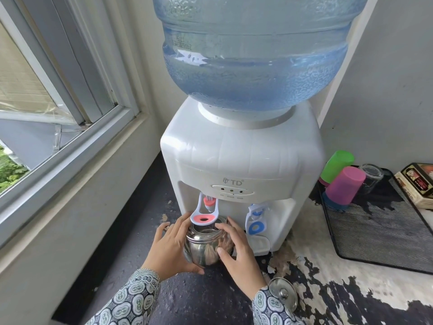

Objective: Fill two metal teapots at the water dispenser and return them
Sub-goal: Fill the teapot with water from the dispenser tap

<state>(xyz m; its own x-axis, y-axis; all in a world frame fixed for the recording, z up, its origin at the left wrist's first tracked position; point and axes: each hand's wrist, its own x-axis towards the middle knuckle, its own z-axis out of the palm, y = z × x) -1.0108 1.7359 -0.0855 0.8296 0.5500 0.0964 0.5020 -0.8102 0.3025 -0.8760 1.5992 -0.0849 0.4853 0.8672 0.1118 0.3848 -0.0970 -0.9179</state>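
Note:
A shiny metal teapot (207, 248) stands lidless under the red tap (205, 213) of the white water dispenser (241, 160). Its open mouth sits just below the tap's pink lever. My left hand (171, 247) cups the pot's left side, thumb curled under its front. On the pot's right side my right hand (236, 249) wraps around it, thumb on the front. The pot's metal lid (283, 292) lies on the counter to the right of my right wrist. Only one teapot is in view.
A blue tap (256, 219) sits right of the red one, with a drip tray (259, 245) below. A big blue water bottle (255, 50) tops the dispenser. A black mesh tray (384, 233) at right holds upturned green, pink and glass cups. A window frame runs along the left.

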